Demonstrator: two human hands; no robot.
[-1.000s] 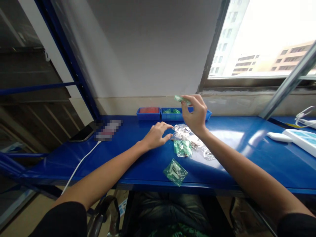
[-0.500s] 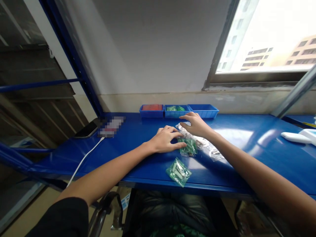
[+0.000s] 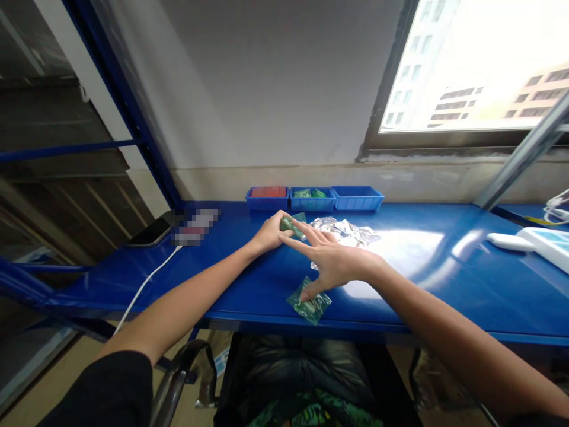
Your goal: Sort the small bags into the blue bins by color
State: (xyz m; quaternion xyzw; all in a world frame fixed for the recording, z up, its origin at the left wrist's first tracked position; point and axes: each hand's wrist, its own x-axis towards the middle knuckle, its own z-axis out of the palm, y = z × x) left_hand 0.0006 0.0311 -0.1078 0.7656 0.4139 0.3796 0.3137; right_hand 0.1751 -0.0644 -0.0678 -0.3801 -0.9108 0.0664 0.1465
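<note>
My left hand [image 3: 269,232] is closed on a green-tinted plastic bag [image 3: 299,225], partly hidden by its fingers. My right hand [image 3: 331,256] is open, thumb and fingers spread, just right of my left hand. Below its thumb lies a second green bag [image 3: 316,311] with pale pieces inside, near the table's front edge; whether the thumb touches it I cannot tell. Behind my right hand, crinkled clear plastic bags [image 3: 347,230] lie on the blue table [image 3: 249,293], partly covered by that hand.
Three blue bins stand along the wall: one with red bags [image 3: 268,193], one with green bags [image 3: 311,194], and an empty bin [image 3: 358,198]. At left lie a phone [image 3: 151,230] and a white cable [image 3: 149,287]. A white device [image 3: 546,243] stands at right.
My left hand has moved left and away with a green bag from the pile. My right hand has come nearer, over the front green bag. The view has shifted slightly.
</note>
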